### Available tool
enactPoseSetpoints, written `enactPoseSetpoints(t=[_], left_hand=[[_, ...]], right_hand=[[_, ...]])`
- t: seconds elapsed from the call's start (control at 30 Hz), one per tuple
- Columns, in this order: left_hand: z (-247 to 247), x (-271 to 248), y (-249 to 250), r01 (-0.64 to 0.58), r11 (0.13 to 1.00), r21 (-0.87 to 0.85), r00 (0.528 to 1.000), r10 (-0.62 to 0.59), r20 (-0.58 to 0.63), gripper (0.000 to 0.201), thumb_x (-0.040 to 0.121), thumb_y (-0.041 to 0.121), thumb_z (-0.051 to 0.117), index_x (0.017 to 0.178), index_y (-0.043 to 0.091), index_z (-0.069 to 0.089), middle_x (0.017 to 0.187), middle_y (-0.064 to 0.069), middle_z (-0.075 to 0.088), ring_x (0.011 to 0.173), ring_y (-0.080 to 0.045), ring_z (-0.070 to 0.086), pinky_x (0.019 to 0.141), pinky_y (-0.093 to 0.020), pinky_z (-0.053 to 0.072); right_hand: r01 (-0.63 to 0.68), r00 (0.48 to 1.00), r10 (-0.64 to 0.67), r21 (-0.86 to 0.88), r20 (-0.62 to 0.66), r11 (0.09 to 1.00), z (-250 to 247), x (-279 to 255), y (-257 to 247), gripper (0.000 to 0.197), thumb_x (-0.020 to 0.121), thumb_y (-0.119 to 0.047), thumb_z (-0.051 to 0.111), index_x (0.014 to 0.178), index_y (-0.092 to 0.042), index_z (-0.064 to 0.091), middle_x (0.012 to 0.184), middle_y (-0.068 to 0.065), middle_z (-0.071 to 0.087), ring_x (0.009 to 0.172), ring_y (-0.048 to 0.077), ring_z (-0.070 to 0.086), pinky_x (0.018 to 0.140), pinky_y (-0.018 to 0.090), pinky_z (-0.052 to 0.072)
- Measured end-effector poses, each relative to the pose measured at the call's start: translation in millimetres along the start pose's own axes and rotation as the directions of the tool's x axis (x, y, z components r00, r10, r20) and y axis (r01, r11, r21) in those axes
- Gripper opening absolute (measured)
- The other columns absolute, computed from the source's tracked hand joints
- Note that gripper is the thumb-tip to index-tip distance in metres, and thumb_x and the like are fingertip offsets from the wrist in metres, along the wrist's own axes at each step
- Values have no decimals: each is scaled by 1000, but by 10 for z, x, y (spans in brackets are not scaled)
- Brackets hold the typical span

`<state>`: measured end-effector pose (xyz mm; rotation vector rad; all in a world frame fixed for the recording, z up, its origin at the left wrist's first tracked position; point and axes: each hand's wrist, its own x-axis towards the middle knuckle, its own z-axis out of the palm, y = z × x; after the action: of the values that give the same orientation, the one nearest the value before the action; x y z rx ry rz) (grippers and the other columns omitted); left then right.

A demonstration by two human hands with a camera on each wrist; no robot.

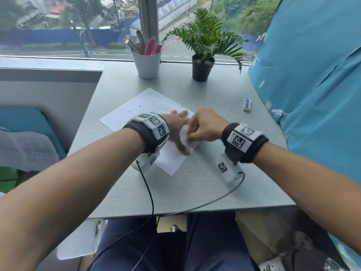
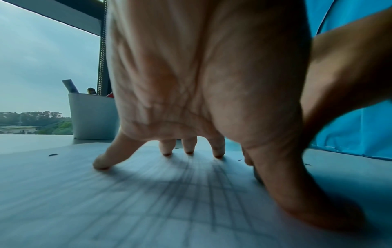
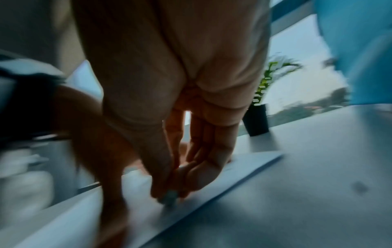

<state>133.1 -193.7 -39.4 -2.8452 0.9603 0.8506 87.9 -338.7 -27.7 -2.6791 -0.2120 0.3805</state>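
A white sheet of paper (image 1: 144, 106) with faint pencil lines lies aslant on the grey table (image 1: 214, 188). My left hand (image 1: 176, 132) presses on it with straight, spread fingers; the fingertips (image 2: 188, 151) touch the ruled sheet (image 2: 148, 201). My right hand (image 1: 190, 136) is just right of the left, over the paper's right edge. In the blurred right wrist view this right hand (image 3: 169, 193) pinches a small pale object (image 3: 169, 199) between thumb and fingers, its tip against the paper (image 3: 244, 166). What the object is cannot be told.
A white cup of pens (image 1: 147, 63) and a potted fern (image 1: 202, 69) stand at the table's far edge by the window. An eraser in a sleeve (image 1: 247, 104) lies at the right. A blue padded seat back (image 1: 312, 94) crowds the right side. Black cables (image 1: 148, 192) trail off the near edge.
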Motion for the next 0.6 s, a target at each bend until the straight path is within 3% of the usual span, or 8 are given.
enactPoseSetpoints(t=[0.1, 0.17, 0.3, 0.43, 0.6], left_hand=[[9, -19, 11, 22, 1000, 6, 1000, -22, -12, 124, 64, 65, 83, 157, 44, 4, 167, 7, -11, 154, -23, -9, 120, -59, 14], [4, -28, 11, 25, 1000, 7, 1000, -25, -13, 124, 65, 64, 83, 157, 44, 3, 167, 8, -12, 154, -22, -9, 119, -59, 15], [-16, -26, 15, 12, 1000, 25, 1000, -13, 0, 126, 64, 64, 83, 158, 41, 2, 167, 6, -13, 154, -24, -10, 120, -61, 13], [-35, -37, 55, 31, 999, 42, 999, -32, 15, 127, 64, 63, 84, 157, 45, -2, 167, 8, -13, 154, -23, -9, 119, -59, 13], [-52, -35, 54, 30, 997, 71, 999, -31, 26, 126, 66, 64, 82, 158, 41, -1, 167, 6, -16, 154, -25, -10, 120, -60, 14]], right_hand=[[-146, 977, 153, 54, -146, 988, -241, 165, 248, 7, 70, -17, 82, 73, -16, 76, 69, -1, 71, 63, 9, 62, 58, 19, 51], [-145, 969, 151, 44, -195, 988, -215, 181, 237, 7, 71, -15, 81, 76, -12, 78, 68, -1, 69, 61, 9, 61, 55, 16, 47], [3, 997, -5, -31, -77, 1000, -16, 64, 61, 3, 74, -16, 79, 75, -14, 77, 67, -6, 64, 60, 3, 56, 50, 8, 38], [-134, 974, 143, 62, -178, 989, -248, 209, 276, 7, 71, -20, 83, 74, -16, 77, 66, -5, 68, 58, 2, 59, 57, 17, 46], [-20, 997, 20, -4, -78, 1000, -37, 94, 105, 3, 72, -15, 79, 72, -17, 76, 67, -3, 69, 57, 3, 58, 50, 10, 42]])
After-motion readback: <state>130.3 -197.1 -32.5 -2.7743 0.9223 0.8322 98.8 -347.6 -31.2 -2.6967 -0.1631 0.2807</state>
